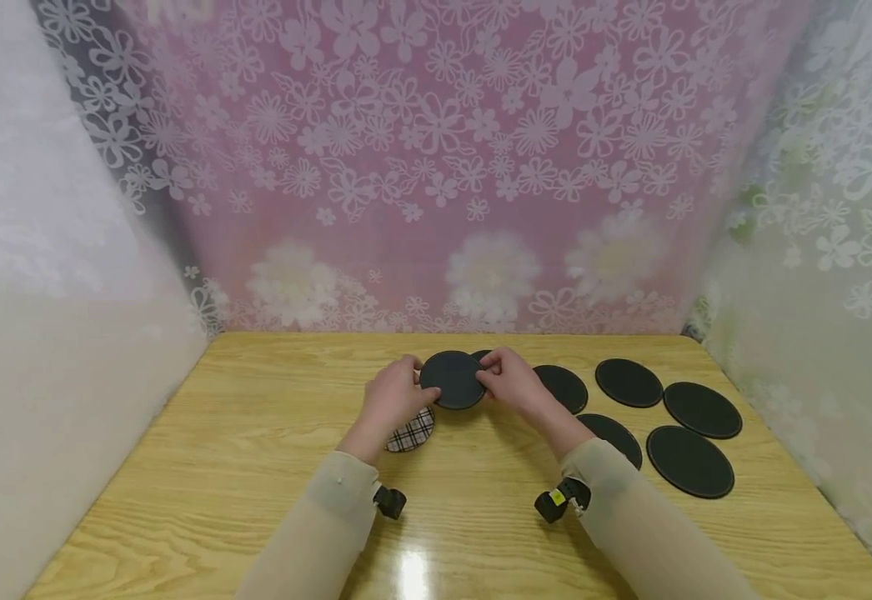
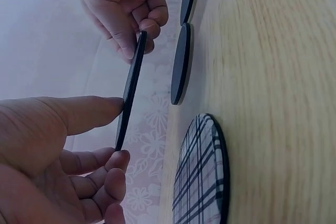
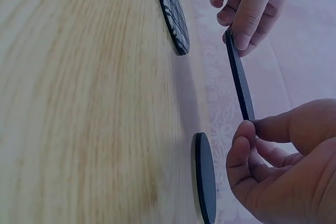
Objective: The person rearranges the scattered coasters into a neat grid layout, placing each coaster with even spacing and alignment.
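A round black coaster (image 1: 452,380) is held up over the table between both hands. My left hand (image 1: 393,398) pinches its left edge, thumb on the near face and fingers behind. At the opposite edge, my right hand (image 1: 514,385) grips it between thumb and curled fingers. The left wrist view shows the coaster (image 2: 132,85) almost edge-on, raised off the wood. Below my left hand lies a plaid-faced round coaster (image 1: 412,433), partly covered by the hand. Another black coaster (image 1: 483,354) lies behind the held one and is mostly hidden.
Several black coasters lie flat on the right side of the wooden table (image 1: 256,467), among them a near one (image 1: 689,461) and a far one (image 1: 628,382). My right forearm overlaps one coaster (image 1: 612,437). Floral curtains (image 1: 436,167) hang behind and beside the table.
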Tool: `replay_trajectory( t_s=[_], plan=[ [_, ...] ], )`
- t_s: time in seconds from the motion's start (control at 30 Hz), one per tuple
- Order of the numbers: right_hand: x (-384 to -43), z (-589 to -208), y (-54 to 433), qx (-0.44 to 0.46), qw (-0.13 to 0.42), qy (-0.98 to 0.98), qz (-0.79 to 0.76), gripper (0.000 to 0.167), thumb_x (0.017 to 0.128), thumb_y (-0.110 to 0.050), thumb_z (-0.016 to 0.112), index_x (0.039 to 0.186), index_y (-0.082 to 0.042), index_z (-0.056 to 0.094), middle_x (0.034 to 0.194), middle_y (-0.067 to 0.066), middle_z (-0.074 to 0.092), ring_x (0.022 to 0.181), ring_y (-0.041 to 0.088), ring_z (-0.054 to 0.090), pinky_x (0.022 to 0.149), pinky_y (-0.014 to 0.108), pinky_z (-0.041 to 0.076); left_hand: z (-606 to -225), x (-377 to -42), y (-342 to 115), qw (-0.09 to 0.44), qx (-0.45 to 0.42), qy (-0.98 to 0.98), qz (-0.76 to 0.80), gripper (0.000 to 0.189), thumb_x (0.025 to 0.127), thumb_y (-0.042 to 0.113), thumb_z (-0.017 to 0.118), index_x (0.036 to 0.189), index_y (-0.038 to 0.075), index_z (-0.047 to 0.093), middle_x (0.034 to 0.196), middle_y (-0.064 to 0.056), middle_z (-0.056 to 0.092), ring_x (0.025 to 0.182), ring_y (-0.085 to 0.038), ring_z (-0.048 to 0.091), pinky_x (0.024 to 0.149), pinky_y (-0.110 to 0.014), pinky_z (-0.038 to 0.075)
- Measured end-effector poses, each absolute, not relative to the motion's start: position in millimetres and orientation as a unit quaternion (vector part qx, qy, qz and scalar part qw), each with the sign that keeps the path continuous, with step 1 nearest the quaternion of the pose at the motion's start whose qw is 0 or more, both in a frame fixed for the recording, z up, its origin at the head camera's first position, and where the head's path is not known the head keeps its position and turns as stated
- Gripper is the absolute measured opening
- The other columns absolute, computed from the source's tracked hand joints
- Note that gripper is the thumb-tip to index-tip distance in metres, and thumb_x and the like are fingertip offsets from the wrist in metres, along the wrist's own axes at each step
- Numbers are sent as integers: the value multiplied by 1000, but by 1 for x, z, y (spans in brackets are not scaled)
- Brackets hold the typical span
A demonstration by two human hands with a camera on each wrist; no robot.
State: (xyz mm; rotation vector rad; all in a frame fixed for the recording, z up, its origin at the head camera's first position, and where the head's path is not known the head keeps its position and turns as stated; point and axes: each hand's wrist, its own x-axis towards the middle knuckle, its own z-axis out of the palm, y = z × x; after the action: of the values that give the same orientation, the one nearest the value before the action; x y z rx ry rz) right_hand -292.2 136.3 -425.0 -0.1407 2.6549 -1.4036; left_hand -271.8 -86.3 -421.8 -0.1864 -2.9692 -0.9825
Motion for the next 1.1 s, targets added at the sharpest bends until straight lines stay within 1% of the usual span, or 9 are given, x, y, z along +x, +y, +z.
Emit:
replay_trajectory(
  t_s=[0.1, 0.33, 0.47, 0.57, 0.67, 0.77, 0.87, 0.97, 1.1],
  plan=[
    [-296, -425, 132, -45, 67, 881, -466, 27, 116, -12, 60, 139, 1, 58, 106, 14, 67, 95, 40, 71, 85, 48, 58, -422, -276, -90, 5, -57, -950, -306, 57, 102, 35, 83, 147, 5, 65, 120, -10, 75, 110, -31, 72, 100, -58, 53],
    [-306, -424, 119, -42, 71, 871, -484, 28, 116, -11, 59, 141, 1, 57, 105, 13, 66, 94, 40, 71, 87, 51, 58, -423, -286, -102, 10, -53, -950, -306, 56, 103, 35, 83, 146, 5, 65, 124, -12, 75, 114, -34, 71, 106, -62, 46],
    [-313, -424, 112, -41, 78, 872, -482, 28, 116, -12, 59, 141, 0, 57, 103, 14, 68, 93, 40, 72, 84, 52, 59, -422, -290, -108, 14, -51, -950, -308, 55, 103, 35, 82, 146, 5, 65, 123, -12, 74, 113, -35, 70, 106, -64, 45],
    [-319, -424, 107, -37, 82, 872, -481, 30, 116, -15, 60, 142, -1, 56, 105, 13, 69, 92, 37, 73, 81, 49, 60, -421, -294, -113, 14, -47, -949, -311, 56, 103, 35, 81, 147, 5, 64, 123, -12, 73, 114, -36, 69, 106, -65, 44],
    [-324, -425, 103, -40, 84, 871, -483, 32, 115, -14, 60, 143, 0, 56, 108, 14, 70, 93, 37, 74, 81, 46, 60, -422, -298, -116, 16, -41, -949, -313, 56, 104, 36, 81, 148, 5, 63, 126, -13, 73, 115, -36, 69, 108, -65, 44],
    [-328, -427, 99, -46, 88, 866, -489, 34, 114, -11, 60, 145, 3, 55, 107, 16, 71, 91, 37, 74, 79, 44, 60, -424, -301, -119, 17, -35, -949, -314, 57, 104, 37, 81, 148, 6, 63, 127, -14, 73, 116, -37, 68, 109, -65, 42],
    [-332, -429, 95, -41, 91, 866, -491, 34, 114, -12, 61, 144, 1, 55, 107, 15, 71, 89, 36, 73, 77, 43, 58, -427, -305, -122, 20, -31, -949, -313, 56, 104, 36, 81, 148, 5, 64, 127, -15, 73, 116, -37, 68, 108, -65, 42],
    [-336, -431, 89, -33, 90, 866, -491, 35, 113, -13, 64, 144, -2, 56, 113, 16, 70, 90, 36, 72, 76, 43, 56, -430, -309, -125, 21, -28, -950, -312, 56, 104, 35, 80, 148, 4, 63, 126, -16, 72, 115, -38, 68, 107, -66, 42],
    [-339, -434, 84, -36, 91, 865, -492, 41, 110, -13, 67, 148, -1, 56, 130, 20, 66, 103, 36, 71, 86, 46, 57, -432, -312, -130, 18, -21, -948, -318, 56, 105, 34, 79, 149, 4, 62, 129, -17, 72, 118, -39, 67, 109, -67, 42]
  ],
)
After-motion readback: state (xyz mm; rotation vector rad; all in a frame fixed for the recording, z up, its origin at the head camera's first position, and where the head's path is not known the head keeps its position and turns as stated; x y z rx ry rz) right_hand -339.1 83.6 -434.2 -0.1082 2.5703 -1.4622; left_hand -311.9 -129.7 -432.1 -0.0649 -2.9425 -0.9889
